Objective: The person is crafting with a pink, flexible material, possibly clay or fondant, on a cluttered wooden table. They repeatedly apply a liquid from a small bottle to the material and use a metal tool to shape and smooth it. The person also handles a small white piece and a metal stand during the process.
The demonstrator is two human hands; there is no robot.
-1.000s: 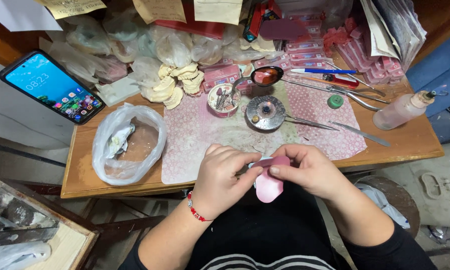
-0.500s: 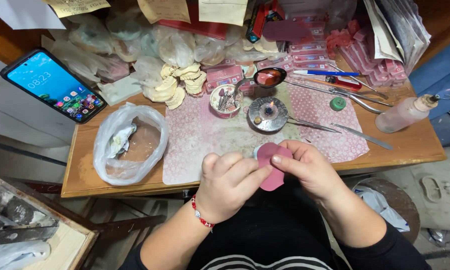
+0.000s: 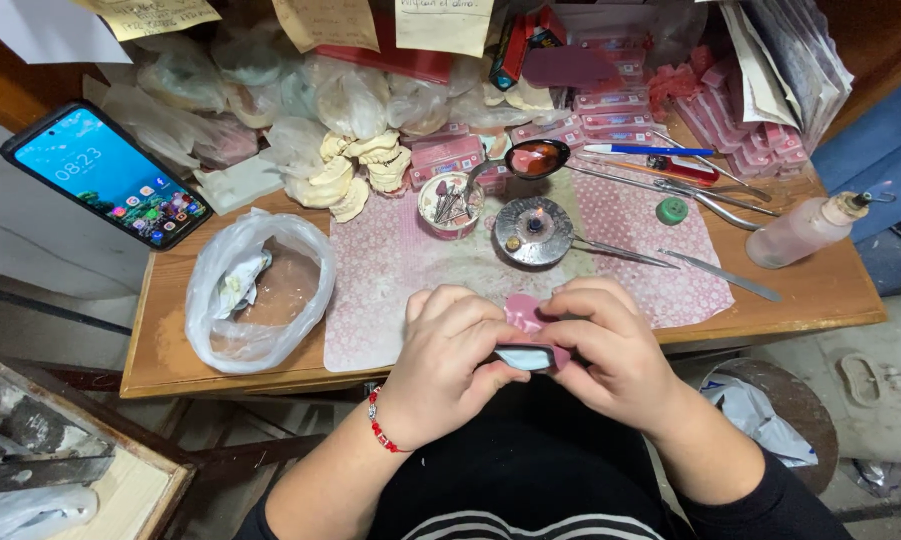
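Here the left hand and right hand both close their fingers around a pink wax sheet, pinched between the fingertips, which looks light, soft and bendable, best held gently by its edges.

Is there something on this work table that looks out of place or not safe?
The smartphone, screen lit, lies tilted over the table's back-left corner, partly off the wood. A small burner shows a lit flame near plastic bags.
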